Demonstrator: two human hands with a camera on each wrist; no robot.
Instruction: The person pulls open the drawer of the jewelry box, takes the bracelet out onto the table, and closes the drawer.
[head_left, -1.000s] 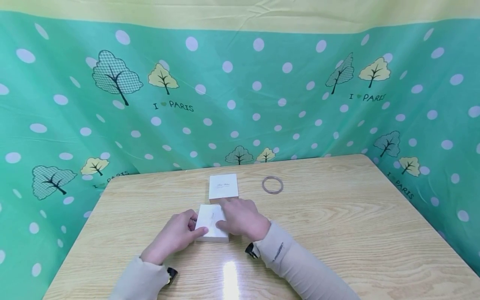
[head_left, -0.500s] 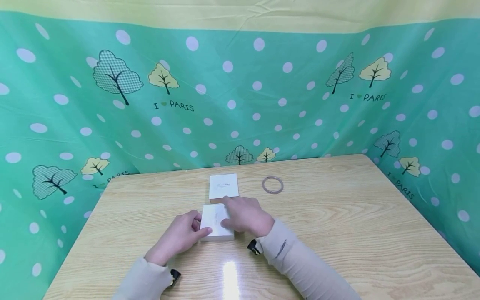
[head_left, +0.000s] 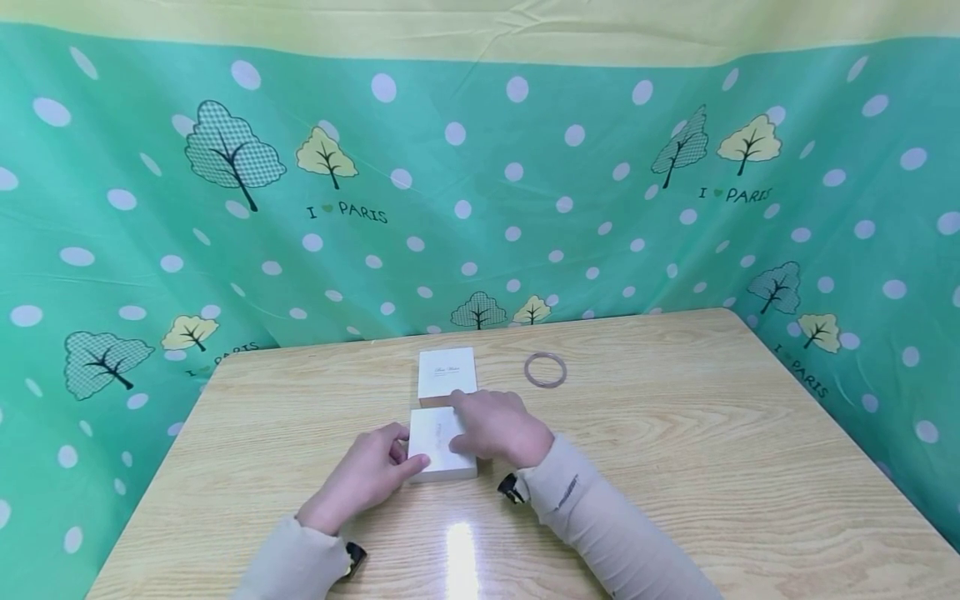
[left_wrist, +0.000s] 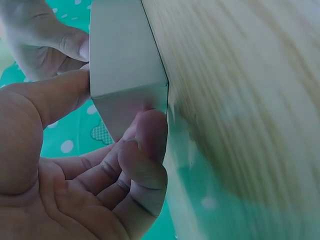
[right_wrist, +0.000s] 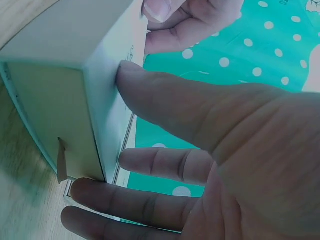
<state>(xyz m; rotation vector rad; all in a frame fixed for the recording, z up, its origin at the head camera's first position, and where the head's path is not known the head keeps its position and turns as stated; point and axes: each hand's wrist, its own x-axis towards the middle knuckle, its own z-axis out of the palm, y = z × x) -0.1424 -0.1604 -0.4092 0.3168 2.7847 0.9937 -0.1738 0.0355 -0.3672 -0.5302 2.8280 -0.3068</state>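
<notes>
A flat white square box [head_left: 432, 429] with faint print on top lies on the table near its middle. My left hand [head_left: 365, 471] grips its left side, thumb on the top face; in the left wrist view, curled fingers [left_wrist: 145, 135] lie against the box's end wall [left_wrist: 125, 112]. From the right, my right hand [head_left: 504, 427] holds the same box, thumb on top and fingers at the far edge. A small ribbon-like tab [right_wrist: 61, 162] sticks out of the box's side in the right wrist view. Just behind stands a second white box [head_left: 447, 371] with small lettering.
A thin greyish-purple ring [head_left: 545, 370] lies on the wooden table [head_left: 675, 433], right of the rear box. A green dotted curtain [head_left: 465, 183] with printed trees hangs behind and beside the table.
Both hands and the near box have shifted to the right across the table, bringing the near box's left edge closer in line with the rear box. Rear box and ring have not moved.
</notes>
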